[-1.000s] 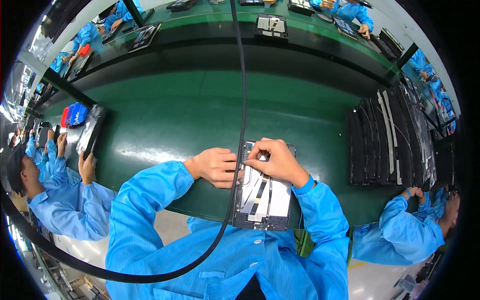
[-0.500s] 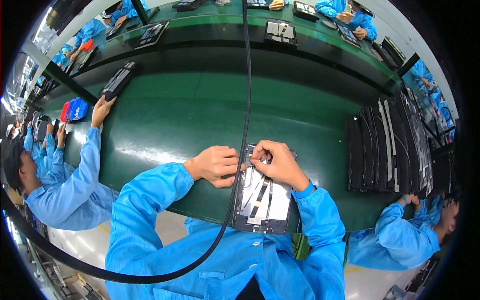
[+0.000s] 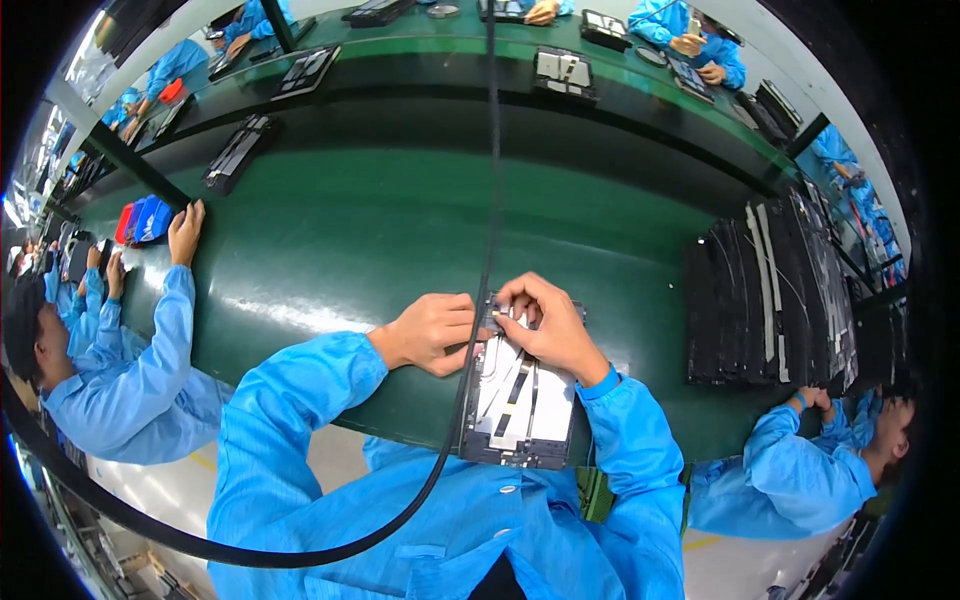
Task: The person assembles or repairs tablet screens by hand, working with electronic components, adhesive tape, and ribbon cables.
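Note:
An opened tablet [image 3: 510,405] lies on the green bench in front of me, its silver battery and dark ribbon strips exposed inside a black frame. My left hand [image 3: 432,335] is curled at its upper left edge, fingers closed together, their tips partly hidden behind a black cable. Over the tablet's upper end, my right hand [image 3: 548,325] bends inward with thumb and fingers pinched together. What lies between those fingertips is too small and covered to make out.
The black cable [image 3: 492,170] hangs across my view. To the right stands a row of upright black device parts [image 3: 740,300]. Further left are another opened device [image 3: 238,152], a blue bin [image 3: 152,218] and a co-worker's hand [image 3: 185,235]. A raised shelf [image 3: 420,75] runs along the back.
The co-worker on the left has let go of the device at the upper left and drawn that hand back. My hands keep nearly the same place, with small finger shifts on the right.

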`<state>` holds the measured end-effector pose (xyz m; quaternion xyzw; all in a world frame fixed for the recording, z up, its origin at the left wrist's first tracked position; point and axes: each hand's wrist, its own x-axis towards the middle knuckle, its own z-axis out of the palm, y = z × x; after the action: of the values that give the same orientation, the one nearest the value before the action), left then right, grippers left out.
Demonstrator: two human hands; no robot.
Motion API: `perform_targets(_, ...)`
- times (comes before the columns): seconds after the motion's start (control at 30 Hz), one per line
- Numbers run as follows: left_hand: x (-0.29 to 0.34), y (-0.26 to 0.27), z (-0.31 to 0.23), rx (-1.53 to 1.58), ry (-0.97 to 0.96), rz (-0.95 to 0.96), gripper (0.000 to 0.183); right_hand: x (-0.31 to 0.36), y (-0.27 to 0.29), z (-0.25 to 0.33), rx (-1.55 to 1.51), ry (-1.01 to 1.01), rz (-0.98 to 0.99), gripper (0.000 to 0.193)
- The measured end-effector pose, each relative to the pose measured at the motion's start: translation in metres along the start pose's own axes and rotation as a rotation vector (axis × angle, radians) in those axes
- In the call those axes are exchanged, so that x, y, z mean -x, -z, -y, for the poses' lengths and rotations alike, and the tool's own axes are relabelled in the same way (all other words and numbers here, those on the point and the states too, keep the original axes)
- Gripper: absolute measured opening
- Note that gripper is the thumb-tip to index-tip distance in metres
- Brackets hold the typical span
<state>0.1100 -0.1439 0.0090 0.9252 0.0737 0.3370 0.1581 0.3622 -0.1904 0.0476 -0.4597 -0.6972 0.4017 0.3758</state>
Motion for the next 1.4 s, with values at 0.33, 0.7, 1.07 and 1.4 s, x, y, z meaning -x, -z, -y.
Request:
perform_targets(0.33,0.004,-0.007,-0.122,0.185,0.070,0.291,0.047,0.051,0.063,0.059,0.197,0.275,-0.504,0.034)
perform_targets(0.7,-0.037,-0.039,-0.035,0.025,0.117,0.129,0.041,0.140,0.265,0.165,0.955,-0.003,-0.804,0.066)
perform_targets(1.07,-0.060,-0.029,0.110,-0.381,0.482,-0.482,0.040,0.168,0.336,0.128,0.976,-0.520,-0.501,0.132)
perform_targets(1.4,-0.039,-0.031,0.020,-0.150,0.330,-0.480,0.045,0.151,0.202,0.209,1.337,-0.108,-0.676,0.136)
